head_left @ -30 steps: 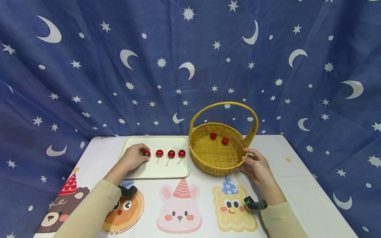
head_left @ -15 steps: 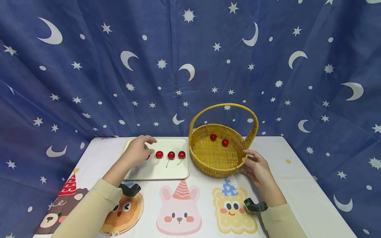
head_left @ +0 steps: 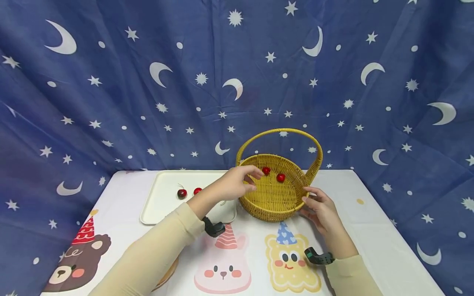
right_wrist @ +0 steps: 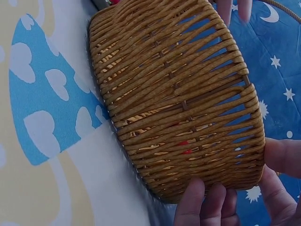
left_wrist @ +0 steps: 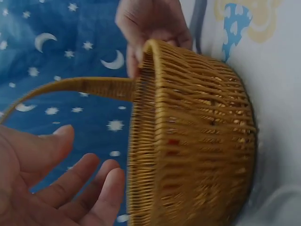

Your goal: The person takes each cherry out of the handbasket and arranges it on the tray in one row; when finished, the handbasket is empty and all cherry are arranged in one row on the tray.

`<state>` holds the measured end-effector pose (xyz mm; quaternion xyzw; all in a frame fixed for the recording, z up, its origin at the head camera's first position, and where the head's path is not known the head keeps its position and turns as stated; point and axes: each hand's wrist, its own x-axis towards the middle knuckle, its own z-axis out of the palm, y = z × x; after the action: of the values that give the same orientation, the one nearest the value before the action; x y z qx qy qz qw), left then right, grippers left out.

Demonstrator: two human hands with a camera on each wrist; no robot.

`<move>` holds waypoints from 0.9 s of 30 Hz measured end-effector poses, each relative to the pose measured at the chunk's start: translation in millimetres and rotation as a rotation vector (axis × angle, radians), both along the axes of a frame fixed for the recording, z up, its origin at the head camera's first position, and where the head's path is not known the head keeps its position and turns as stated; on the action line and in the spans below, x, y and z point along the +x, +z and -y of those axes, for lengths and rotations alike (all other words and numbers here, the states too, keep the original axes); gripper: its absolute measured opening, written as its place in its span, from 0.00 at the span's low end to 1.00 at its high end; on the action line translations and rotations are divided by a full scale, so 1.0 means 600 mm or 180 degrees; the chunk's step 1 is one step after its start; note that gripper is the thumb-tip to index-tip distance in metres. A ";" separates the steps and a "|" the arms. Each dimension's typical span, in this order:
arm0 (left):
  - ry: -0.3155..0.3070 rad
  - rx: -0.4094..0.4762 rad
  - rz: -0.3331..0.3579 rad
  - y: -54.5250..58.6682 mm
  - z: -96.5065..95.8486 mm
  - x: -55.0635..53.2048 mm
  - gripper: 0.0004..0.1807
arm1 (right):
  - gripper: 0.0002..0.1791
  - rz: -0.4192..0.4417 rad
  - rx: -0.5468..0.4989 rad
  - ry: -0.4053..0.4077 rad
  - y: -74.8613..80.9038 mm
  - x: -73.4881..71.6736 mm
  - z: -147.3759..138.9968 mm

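My left hand [head_left: 237, 183] hovers over the left rim of a yellow wicker basket [head_left: 272, 205], fingers apart and loosely bent, holding nothing. In the left wrist view, its fingers [left_wrist: 106, 197] stand beside the basket's rim. My right hand [head_left: 324, 211] grips the basket's right rim, thumb at the edge and fingers against the outer wall. Inside the basket lie two red cherries, one farther back [head_left: 266, 170] and one to the right [head_left: 281, 177]. On a white tray [head_left: 159, 209] sit a dark red cherry [head_left: 182, 193] and a brighter cherry [head_left: 198, 190]; my left arm hides part of the tray.
The basket's tall handle [head_left: 279, 130] arches above it. A white tablecloth [head_left: 389, 246] with printed cartoon figures covers the table. Behind hangs a blue curtain [head_left: 252, 49] with moons and stars. A dark wrist camera [head_left: 214, 227] is strapped to my left wrist.
My left hand has left the leftmost cherry, which stays on the tray, and has moved right to the basket. My right hand keeps its place on the rim.
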<state>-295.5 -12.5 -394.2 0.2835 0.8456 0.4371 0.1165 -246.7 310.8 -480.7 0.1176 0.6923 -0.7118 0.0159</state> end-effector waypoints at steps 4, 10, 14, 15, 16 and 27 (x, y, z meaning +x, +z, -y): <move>-0.0083 0.0033 0.0132 -0.027 -0.054 -0.033 0.25 | 0.20 -0.0019 -0.0006 -0.0008 0.001 0.000 -0.001; -0.0047 -0.0181 0.0157 -0.064 -0.097 -0.064 0.28 | 0.20 0.0008 -0.0004 0.0020 0.001 0.000 0.001; -0.0043 -0.0298 0.0224 -0.064 -0.114 -0.079 0.30 | 0.21 0.0020 0.0005 0.0032 0.001 -0.001 0.003; -0.0049 -0.0317 0.0247 -0.064 -0.118 -0.084 0.31 | 0.21 0.0022 0.0004 0.0029 0.001 -0.001 0.003; -0.0054 -0.0330 0.0277 -0.063 -0.123 -0.088 0.31 | 0.21 0.0025 0.0005 0.0027 0.001 -0.001 0.003; -0.0058 -0.0562 0.0245 -0.098 -0.161 -0.113 0.38 | 0.20 0.0039 -0.0035 0.0046 0.003 0.004 -0.002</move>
<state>-363.5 84.0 -453.1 0.2628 0.8731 0.3704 0.1774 -244.5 311.9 -478.6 0.1169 0.6891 -0.7147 0.0260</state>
